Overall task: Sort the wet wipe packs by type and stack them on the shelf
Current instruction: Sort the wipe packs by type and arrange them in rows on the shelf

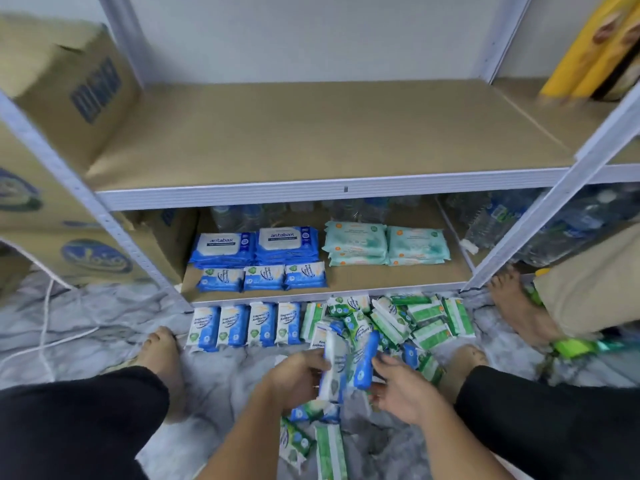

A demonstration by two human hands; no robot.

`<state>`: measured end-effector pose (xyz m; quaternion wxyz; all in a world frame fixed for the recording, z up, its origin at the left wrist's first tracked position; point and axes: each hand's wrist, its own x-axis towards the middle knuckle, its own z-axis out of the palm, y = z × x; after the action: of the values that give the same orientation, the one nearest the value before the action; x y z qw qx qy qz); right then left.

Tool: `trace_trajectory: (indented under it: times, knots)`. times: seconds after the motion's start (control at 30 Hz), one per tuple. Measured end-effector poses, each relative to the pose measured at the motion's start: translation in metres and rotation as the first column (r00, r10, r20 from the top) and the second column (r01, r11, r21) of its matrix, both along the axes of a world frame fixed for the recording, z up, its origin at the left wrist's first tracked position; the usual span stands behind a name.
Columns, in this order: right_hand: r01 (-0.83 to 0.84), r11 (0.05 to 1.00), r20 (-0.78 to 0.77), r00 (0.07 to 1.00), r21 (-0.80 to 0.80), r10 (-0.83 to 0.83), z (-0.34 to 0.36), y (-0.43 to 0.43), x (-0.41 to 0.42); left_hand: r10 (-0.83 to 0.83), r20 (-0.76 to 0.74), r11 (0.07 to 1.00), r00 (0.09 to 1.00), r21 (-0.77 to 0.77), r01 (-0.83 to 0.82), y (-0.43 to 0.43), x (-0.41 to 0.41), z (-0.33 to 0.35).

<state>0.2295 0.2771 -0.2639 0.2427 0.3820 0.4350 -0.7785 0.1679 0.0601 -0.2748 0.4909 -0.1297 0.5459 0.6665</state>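
My left hand [294, 379] grips a small white-and-blue wipe pack [332, 370] held upright. My right hand [401, 386] holds a second blue pack [365, 363] right beside it, above the floor. Behind them lies a loose heap of green packs [422, 320] and a row of blue packs [242, 325] along the shelf's foot. On the bottom shelf [398, 275] sit two stacks of large blue packs [256, 245], three small blue packs [266, 277] and two stacks of mint-green packs [384, 242].
The middle shelf board [311, 133] is bare, with a cardboard box [69, 84] at its left and yellow bags [595, 50] at right. Water bottles [519, 223] fill the back. Another person's feet [512, 303] stand at right. More packs [311, 441] lie between my knees.
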Motion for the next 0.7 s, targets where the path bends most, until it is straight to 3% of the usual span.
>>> trace_trajectory:
  times: [0.2,0.33,0.6,0.7]
  knots:
    - [0.133,0.974,-0.011,0.99,-0.183,-0.137,0.029,-0.027,0.001,0.235,0.016,0.969,0.972,-0.084,-0.233,-0.023,0.012,0.036]
    - [0.079,0.993,-0.042,0.996,-0.085,-0.083,0.035,-0.041,0.002,0.307,-0.008,0.939,0.952,-0.16,-0.304,-0.029,0.017,0.043]
    - [-0.042,0.995,-0.033,0.998,0.095,0.045,0.029,-0.062,-0.002,0.292,-0.041,0.949,0.956,-0.114,-0.295,-0.041,0.023,0.046]
    - [-0.127,0.972,-0.037,0.99,0.196,0.137,0.017,-0.073,-0.006,0.282,-0.083,0.94,0.956,-0.176,-0.293,-0.051,0.023,0.033]
